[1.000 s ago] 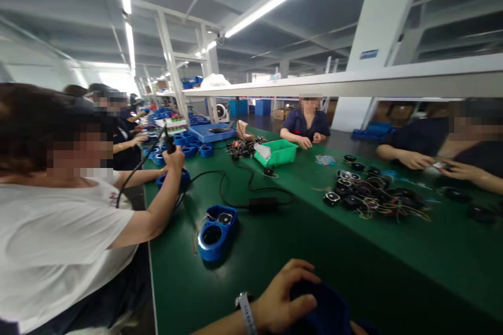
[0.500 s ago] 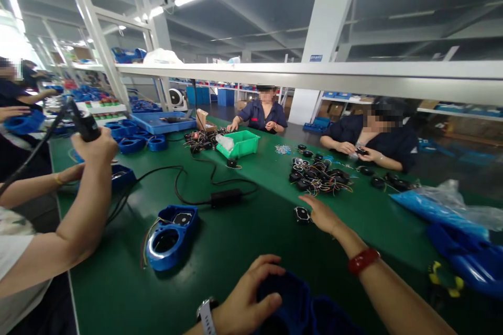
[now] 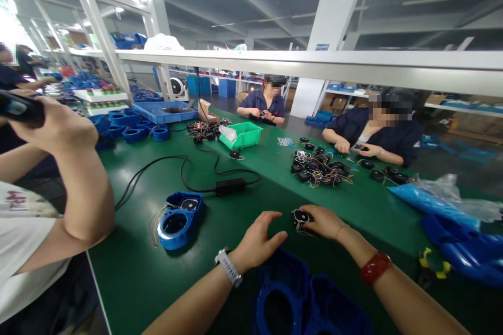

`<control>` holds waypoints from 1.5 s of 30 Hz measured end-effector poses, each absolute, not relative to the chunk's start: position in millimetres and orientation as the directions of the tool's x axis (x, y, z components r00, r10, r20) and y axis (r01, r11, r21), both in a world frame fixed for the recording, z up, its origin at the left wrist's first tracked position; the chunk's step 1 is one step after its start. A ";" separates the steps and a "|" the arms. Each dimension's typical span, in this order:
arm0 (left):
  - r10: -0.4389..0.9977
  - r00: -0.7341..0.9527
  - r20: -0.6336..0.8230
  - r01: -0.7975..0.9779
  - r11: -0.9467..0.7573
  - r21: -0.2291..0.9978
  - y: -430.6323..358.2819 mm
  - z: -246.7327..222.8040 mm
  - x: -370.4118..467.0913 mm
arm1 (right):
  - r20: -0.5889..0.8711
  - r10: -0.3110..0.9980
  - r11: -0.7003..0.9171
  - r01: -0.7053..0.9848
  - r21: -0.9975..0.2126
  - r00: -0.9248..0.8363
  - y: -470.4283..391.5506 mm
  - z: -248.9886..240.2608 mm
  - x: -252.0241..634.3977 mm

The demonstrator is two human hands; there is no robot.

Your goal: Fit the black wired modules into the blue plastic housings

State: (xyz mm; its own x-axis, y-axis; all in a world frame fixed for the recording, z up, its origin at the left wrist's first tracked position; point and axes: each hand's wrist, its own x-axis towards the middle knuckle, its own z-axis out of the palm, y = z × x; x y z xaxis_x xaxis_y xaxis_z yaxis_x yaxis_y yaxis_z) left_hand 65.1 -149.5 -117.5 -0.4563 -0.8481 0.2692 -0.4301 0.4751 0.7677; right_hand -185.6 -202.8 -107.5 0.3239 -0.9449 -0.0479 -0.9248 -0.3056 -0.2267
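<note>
My right hand (image 3: 323, 222) grips a small black motor (image 3: 302, 216) with thin wires, just above the green tabletop. My left hand (image 3: 260, 241) hangs nearby with thumb and fingers apart, holding nothing. Below it, close to me, lies a blue plastic housing (image 3: 283, 267) with a round opening; a second blue housing (image 3: 334, 309) sits against its right side. Farther left another blue housing (image 3: 173, 237) holds a black motor (image 3: 189, 204), its wires trailing over the left edge.
A pile of wired black motors (image 3: 318, 168) lies beyond my right hand. A green bin (image 3: 247, 136), a black cable box (image 3: 230, 186), a blue plastic bag (image 3: 432, 207) and yellow-black cutters (image 3: 434, 264) are around. A co-worker's arm (image 3: 74, 167) reaches in at left; two people sit opposite.
My right hand has closed on the motor it was beside. My left hand has let go of the blue housing and moved forward, toward the motor. The left co-worker's tool has moved left.
</note>
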 end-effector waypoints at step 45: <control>-0.765 -0.644 -0.019 -0.696 0.576 0.429 -81.2 -91.2 91.4 | 0.226 -0.935 -0.351 -0.813 -0.465 0.274 -46.1 -109.0 -110.6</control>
